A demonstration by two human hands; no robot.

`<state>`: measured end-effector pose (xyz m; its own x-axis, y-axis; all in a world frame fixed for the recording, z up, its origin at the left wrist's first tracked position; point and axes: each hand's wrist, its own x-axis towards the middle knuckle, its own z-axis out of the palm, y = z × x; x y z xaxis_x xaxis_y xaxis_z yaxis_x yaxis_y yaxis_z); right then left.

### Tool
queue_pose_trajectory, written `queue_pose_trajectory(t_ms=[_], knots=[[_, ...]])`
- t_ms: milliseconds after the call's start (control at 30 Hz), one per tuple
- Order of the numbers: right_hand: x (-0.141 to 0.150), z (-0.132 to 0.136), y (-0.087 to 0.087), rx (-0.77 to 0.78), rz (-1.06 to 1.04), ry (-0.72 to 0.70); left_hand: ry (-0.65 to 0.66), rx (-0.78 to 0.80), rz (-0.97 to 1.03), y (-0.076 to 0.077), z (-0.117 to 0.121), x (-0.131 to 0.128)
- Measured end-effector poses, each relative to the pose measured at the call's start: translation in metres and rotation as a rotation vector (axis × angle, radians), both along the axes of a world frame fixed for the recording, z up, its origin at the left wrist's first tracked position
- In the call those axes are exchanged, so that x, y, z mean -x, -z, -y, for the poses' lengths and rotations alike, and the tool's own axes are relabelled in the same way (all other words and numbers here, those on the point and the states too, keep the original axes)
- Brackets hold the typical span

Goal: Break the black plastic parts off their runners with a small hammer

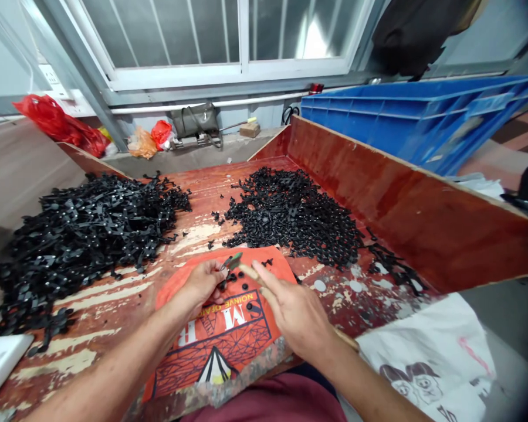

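Two bare hands meet over the orange sheet (270, 331); the left hand (205, 282) has thumb and forefinger drawn together in a pinch, apparently on a small black part (224, 271), most of it hidden by the fingers; the right hand (297, 310) is curled round the pale handle of a hand tool (249, 272), index finger laid along it, the tool's dark, greenish head just beside the left fingertips; whether the head touches the part cannot be told.

Just beyond the fingers, several loose black pieces (245, 286) lie on the sheet; these are few, which suggests small-batch handling, one part at a time.

Further out, the left heap (101, 217) holds many longer, branching black parts; the right heap (290, 217) holds many smaller, more compact ones; judged by form, the left is probably unworked stock and the right probably finished output, though this is unconfirmed; on that reading much is done and at least as much is left; a scatter of thin black strips (391, 261) lies beside the red side board (378, 199), possibly offcuts; completion is judged partial.
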<state>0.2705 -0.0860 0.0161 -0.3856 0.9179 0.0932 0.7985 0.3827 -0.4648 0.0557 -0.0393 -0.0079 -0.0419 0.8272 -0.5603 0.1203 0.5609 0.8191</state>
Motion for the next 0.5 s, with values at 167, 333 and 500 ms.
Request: queue_pose_trajectory(t_ms=[167, 333, 500], knots=[[0.006, -0.001, 0.006, 0.047, 0.099, -0.014, 0.133, -0.055, 0.011, -0.015, 0.006, 0.015], [-0.001, -0.007, 0.01, 0.083, 0.032, -0.038, 0.512, -0.356, -0.199, -0.039, 0.006, 0.029], [-0.019, -0.007, -0.005, 0.1, -0.224, 0.014, 0.506, -0.191, -0.1, -0.04, 0.005, 0.035]])
